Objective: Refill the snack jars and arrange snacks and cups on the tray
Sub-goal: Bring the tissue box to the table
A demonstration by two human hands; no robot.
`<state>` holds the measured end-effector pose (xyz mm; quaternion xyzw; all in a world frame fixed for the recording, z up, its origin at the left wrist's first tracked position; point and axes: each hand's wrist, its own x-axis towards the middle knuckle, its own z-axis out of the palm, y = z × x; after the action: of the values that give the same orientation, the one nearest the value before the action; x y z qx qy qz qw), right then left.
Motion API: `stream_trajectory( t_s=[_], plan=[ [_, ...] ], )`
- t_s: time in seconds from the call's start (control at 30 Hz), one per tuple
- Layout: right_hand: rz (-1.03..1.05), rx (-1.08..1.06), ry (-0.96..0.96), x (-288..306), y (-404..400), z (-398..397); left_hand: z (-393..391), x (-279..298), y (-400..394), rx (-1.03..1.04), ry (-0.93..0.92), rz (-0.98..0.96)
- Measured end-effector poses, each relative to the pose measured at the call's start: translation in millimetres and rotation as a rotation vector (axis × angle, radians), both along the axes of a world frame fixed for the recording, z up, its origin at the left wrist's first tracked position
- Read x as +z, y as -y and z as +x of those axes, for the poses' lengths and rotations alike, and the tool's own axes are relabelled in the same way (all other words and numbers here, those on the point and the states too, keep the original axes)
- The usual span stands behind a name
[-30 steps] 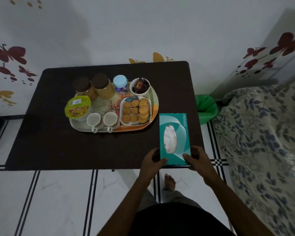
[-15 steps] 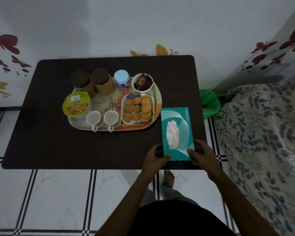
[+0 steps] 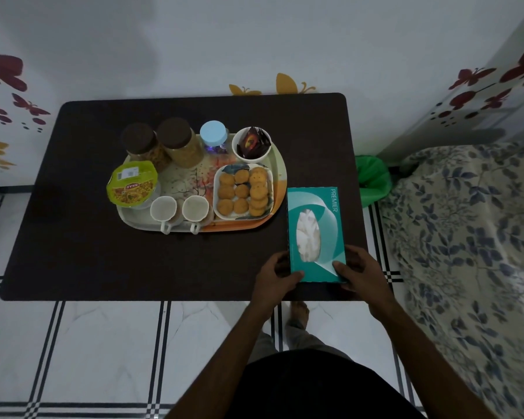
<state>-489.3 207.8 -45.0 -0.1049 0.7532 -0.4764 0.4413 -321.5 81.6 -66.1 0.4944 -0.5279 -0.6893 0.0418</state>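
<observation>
A teal tissue box (image 3: 316, 234) lies on the dark table (image 3: 73, 252) right of the tray (image 3: 280, 173). My left hand (image 3: 274, 275) grips its near left corner and my right hand (image 3: 360, 270) grips its near right corner, thumbs on top. The tray carries two brown-lidded snack jars (image 3: 141, 146) (image 3: 180, 143), a blue-lidded jar (image 3: 214, 136), a white bowl of dark wrapped sweets (image 3: 251, 145), a plate of biscuits (image 3: 242, 192), a yellow-green snack cup (image 3: 132, 184) and two white cups (image 3: 163, 210) (image 3: 195, 210).
A green bin (image 3: 372, 179) stands on the floor past the table's right edge. A bed with a floral cover (image 3: 472, 237) fills the right side. The wall with butterfly stickers runs behind the table. My foot (image 3: 298, 311) shows under the near edge.
The tissue box and both hands holding it have slid a little farther onto the table, closer to the tray's right end. Nothing on the tray moved.
</observation>
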Motion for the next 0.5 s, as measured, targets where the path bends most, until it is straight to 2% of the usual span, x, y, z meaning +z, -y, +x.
stream_trajectory(
  t_s=[0.5],
  plan=[
    [0.026, 0.032, 0.014, -0.8, -0.4, -6.7, -3.7, 4.5, 1.1, -0.001, 0.023, 0.035]
  ],
)
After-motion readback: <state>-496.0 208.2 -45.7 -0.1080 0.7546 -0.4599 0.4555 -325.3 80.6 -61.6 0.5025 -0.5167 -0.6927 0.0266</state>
